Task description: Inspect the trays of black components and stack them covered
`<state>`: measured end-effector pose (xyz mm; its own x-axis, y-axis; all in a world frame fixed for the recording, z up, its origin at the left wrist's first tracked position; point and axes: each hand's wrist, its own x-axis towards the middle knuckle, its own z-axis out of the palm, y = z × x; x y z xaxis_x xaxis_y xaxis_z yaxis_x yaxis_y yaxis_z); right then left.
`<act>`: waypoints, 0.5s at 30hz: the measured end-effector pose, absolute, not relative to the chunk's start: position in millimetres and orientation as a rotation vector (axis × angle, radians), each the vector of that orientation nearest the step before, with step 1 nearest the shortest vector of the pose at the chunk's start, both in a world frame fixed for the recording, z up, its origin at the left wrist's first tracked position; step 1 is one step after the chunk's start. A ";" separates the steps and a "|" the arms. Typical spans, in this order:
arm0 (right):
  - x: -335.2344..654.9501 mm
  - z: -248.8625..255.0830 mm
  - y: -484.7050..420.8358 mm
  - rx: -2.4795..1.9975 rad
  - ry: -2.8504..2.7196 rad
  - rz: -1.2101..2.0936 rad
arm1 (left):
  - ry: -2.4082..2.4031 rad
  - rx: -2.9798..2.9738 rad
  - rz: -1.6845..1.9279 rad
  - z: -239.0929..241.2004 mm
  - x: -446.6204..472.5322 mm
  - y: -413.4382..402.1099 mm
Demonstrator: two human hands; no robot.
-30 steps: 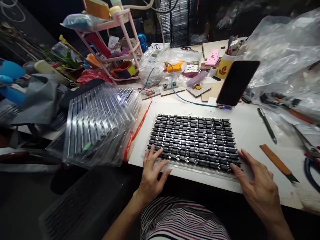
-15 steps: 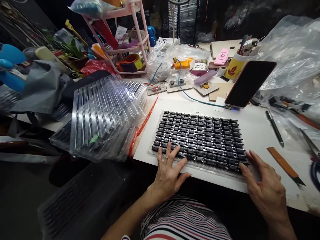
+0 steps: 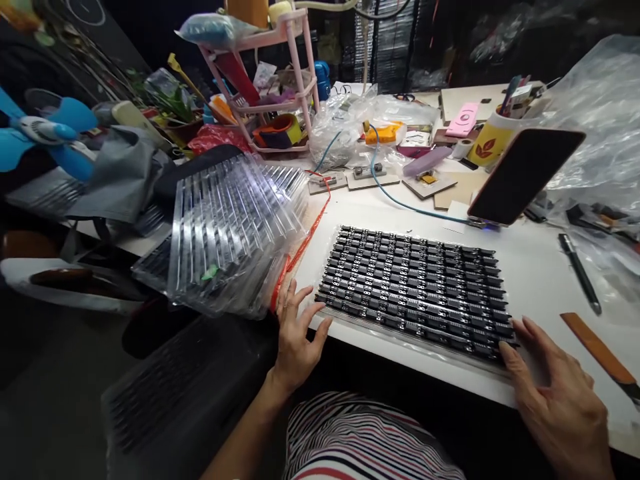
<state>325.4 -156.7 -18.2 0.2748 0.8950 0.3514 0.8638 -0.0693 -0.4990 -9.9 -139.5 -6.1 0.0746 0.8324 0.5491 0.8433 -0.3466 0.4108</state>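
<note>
A clear plastic tray (image 3: 385, 327) packed with rows of small black circuit boards (image 3: 410, 287) lies flat on the white table. Beside its front left corner is my left hand (image 3: 299, 337), fingers spread, with nothing in it. My right hand (image 3: 557, 393) rests at the front right corner. Its thumb touches the end of the nearest rows, while the other fingers extend along the right edge, apart from the thumb. To the left, a stack of clear ribbed plastic trays (image 3: 225, 233) sits with a green scrap (image 3: 210, 273) on it.
Behind the boards a phone (image 3: 525, 177) leans upright, a blue cable (image 3: 400, 201) running to it. A pen (image 3: 580, 273) and a brown-handled blade (image 3: 597, 347) lie on the right. Red ribbon (image 3: 305, 243) runs beside the stack. A pink rack (image 3: 300, 87) stands behind.
My left hand has moved left off the front rows of boards to beside the tray's corner. The whole view has shifted slightly; my right hand stays at the right corner.
</note>
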 end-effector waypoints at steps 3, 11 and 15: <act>324.2 -18.1 -156.4 -1.939 -1.558 0.068 | -1.855 -2.264 -1.109 -8.7 -18.7 -137.6; 325.6 -12.5 -156.5 -2.022 -1.455 0.200 | -1.922 -2.481 -0.808 -17.7 -32.4 -126.2; 328.3 -12.5 -149.4 -2.038 -1.492 0.251 | -1.909 -2.528 -0.800 -16.0 -34.8 -118.0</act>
